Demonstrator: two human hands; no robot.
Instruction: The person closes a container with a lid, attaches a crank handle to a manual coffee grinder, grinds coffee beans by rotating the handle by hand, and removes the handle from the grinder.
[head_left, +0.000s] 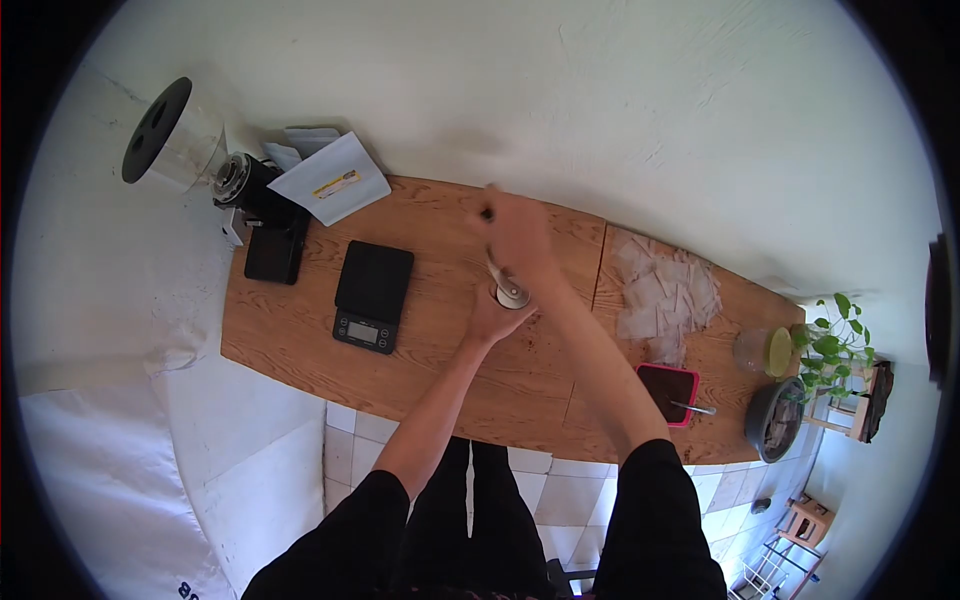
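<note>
My left hand (490, 320) is wrapped round the body of a hand coffee grinder (513, 296), which stands over the middle of the wooden table. Only the grinder's pale round top and a metal crank arm show; the rest is hidden in my fingers. Above it, my right hand (522, 238) is closed at the crank's far end, slightly blurred, with a dark knob partly visible by the fingers. To the left of both hands lies a black digital scale (374, 290) with nothing on its platform.
An electric grinder (262, 195) and white pouches (340, 180) stand at the back left. Rightward are many flat translucent packets (665, 295), a pink-rimmed tray (694, 374) of brown powder with a spoon, a jar (755, 350), a dark bowl (757, 425) and a plant (835, 345).
</note>
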